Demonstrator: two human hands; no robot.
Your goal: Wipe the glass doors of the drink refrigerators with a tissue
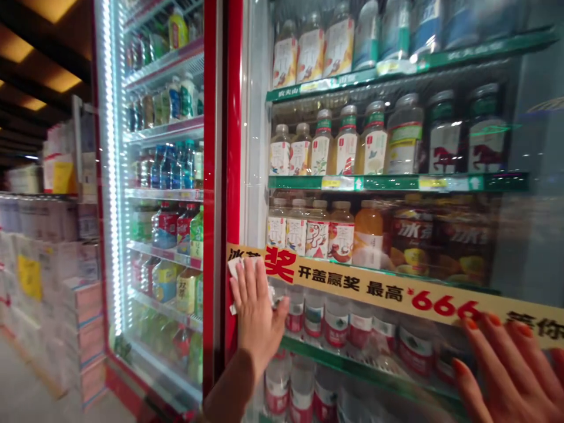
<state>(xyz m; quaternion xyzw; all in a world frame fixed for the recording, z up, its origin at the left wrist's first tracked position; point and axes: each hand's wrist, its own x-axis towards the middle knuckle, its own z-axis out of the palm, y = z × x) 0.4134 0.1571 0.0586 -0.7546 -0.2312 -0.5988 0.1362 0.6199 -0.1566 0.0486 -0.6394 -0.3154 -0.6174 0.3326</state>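
My left hand (255,308) lies with straightened fingers over a crumpled white tissue (235,267), holding it against the red frame and glass at the left edge of a drinks cooler door (234,147). Under it runs a yellow promotional strip (332,276) with black and red lettering, partly covered by the hand and tissue. At the lower right, my right hand (511,370) is open, its orange-nailed fingers spread on or just in front of the glass by the strip's red numerals; actual contact cannot be told.
Behind the glass, bottled drinks (348,141) stand in rows on green-edged shelves (396,183). To the left is a second lit cooler (165,194) with a red frame. Stacked boxes (83,329) stand on the floor farther left.
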